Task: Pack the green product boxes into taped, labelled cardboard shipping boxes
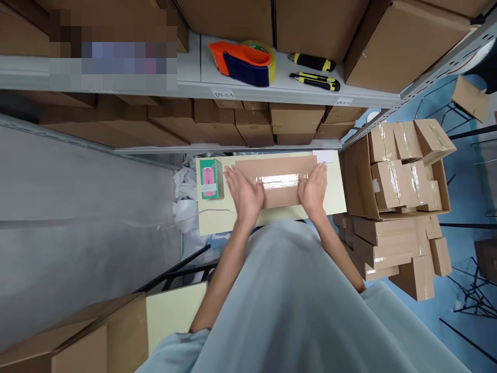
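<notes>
A long brown cardboard box (289, 194) with clear tape across its top lies on the pale yellow tabletop (217, 220). My left hand (246, 196) rests against its left end, fingers stretched up and outward, thumb over the top face. At the right end, my right hand (312, 190) lies in the same way with its fingers straight. Both hands touch the box, and their palms partly hide its ends. Left of my left hand stands a small green box (210, 178) with a pink panel. A white paper slip (325, 156) lies just beyond my right fingertips.
Above the table, a grey shelf (295, 89) carries an orange and blue tape dispenser (244, 61), yellow-and-black utility knives (313, 62) and cartons. An open carton (361, 181) of taped boxes stands to the right on stacked boxes (388, 243). Another carton (124, 331) sits at lower left.
</notes>
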